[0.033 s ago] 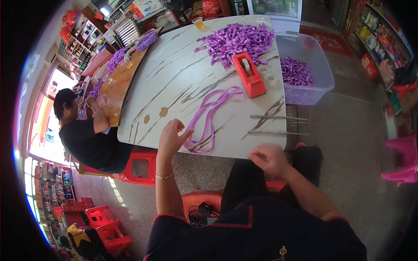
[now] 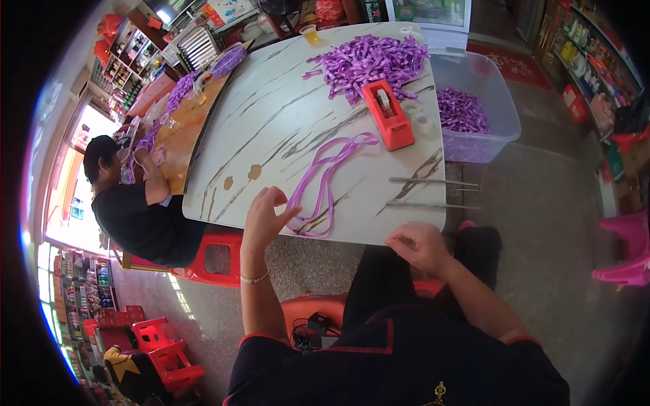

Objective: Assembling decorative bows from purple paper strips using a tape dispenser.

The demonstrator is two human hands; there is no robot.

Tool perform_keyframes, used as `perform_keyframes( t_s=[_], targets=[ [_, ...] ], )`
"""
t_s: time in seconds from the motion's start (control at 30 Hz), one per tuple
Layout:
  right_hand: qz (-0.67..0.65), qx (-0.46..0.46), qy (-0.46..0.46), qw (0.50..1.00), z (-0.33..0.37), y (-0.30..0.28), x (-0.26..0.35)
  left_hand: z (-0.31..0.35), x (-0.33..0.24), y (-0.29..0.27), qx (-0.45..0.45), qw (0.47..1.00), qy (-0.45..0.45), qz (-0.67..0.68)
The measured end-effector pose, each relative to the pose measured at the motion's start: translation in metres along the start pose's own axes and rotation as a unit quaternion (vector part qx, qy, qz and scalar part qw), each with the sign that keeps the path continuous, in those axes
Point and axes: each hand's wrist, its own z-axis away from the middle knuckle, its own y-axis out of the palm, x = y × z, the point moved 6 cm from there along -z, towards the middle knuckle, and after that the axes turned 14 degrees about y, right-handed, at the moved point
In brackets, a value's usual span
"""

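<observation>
A long purple ribbon [image 2: 323, 177] lies in a loose twisted loop on the white marble-patterned table [image 2: 264, 88]. At its near left end is my left hand [image 2: 265, 215], the thumb apart from the curled fingers and its tip beside the ribbon; nothing shows in its grasp. My right hand [image 2: 418, 246] hovers at the table's front edge, fingers curled in toward the thumb, with no object visible in it. Beyond the ribbon stands a red tape dispenser [image 2: 398, 128] with a roll of tape. Behind that rises a heap of folded purple ribbons [image 2: 369, 64].
Two thin metal rods [image 2: 433, 181] jut past the table's right edge. A clear plastic bin [image 2: 484, 145] of purple pieces stands alongside. A cup of yellow liquid [image 2: 309, 35] is at the far edge. Left, another person [image 2: 135, 216] sits at a wooden table [image 2: 193, 132].
</observation>
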Motion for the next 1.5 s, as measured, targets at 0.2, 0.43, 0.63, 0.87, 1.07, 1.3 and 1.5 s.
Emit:
perform_keyframes(
  t_s=[0.2,0.43,0.63,0.87,1.07,1.3,1.5],
  targets=[
    [0.005,-0.016,-0.004,1.000,-0.002,0.003,-0.001,0.027,-0.024,0.006,0.073,0.984,0.161,0.008],
    [0.004,-0.016,0.008,1.000,0.000,0.001,0.001,0.004,0.003,0.018,0.135,0.975,0.085,0.155],
    [0.017,-0.005,0.024,1.000,-0.001,0.005,0.003,-0.114,0.030,-0.005,-0.017,0.954,0.080,0.289],
    [-0.043,0.025,0.023,0.998,0.001,0.003,-0.004,-0.212,-0.035,-0.095,-0.267,0.855,0.077,0.439],
    [-0.113,0.012,0.063,0.992,0.008,-0.010,0.002,-0.226,-0.077,-0.135,-0.300,0.887,0.213,0.278],
    [-0.117,-0.041,0.031,0.992,0.000,-0.035,0.009,-0.210,-0.167,-0.144,-0.258,0.630,0.659,0.320],
    [-0.130,-0.034,0.054,0.989,0.001,-0.048,0.011,-0.229,-0.142,-0.132,-0.249,0.883,0.367,0.151]
  ],
)
